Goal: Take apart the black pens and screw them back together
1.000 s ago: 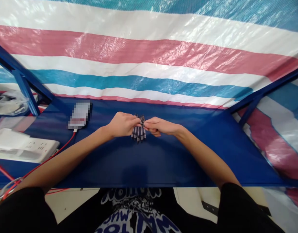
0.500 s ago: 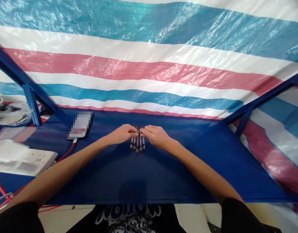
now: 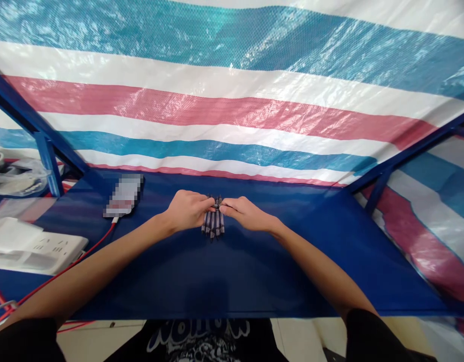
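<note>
A small bundle of slim, crayon-like sticks (image 3: pixel 213 223) lies on the blue table, pale with dark bands and dark pointed ends toward me. My left hand (image 3: pixel 191 208) is closed at the bundle's left side, its thumb and forefinger pinched together over the upper part. From the right, my right hand (image 3: pixel 247 213) reaches in with thumb and forefinger pinched too. Both sets of fingertips nearly meet above the sticks, around something small and dark. What exactly they pinch is too small to make out. The fingers partly hide the bundle's far half.
A phone (image 3: pixel 124 196) on a red cable (image 3: pixel 90 250) lies at the left. Nearer me is a white power strip (image 3: pixel 62 254). Blue frame bars (image 3: pixel 49 161) and a striped tarp (image 3: pixel 232 110) border the blue table (image 3: pixel 254 281).
My left hand has turned and curled its fingers under more, shifting slightly left. My right hand's fingers have folded into a tighter pinch. The bundle stays almost where it was.
</note>
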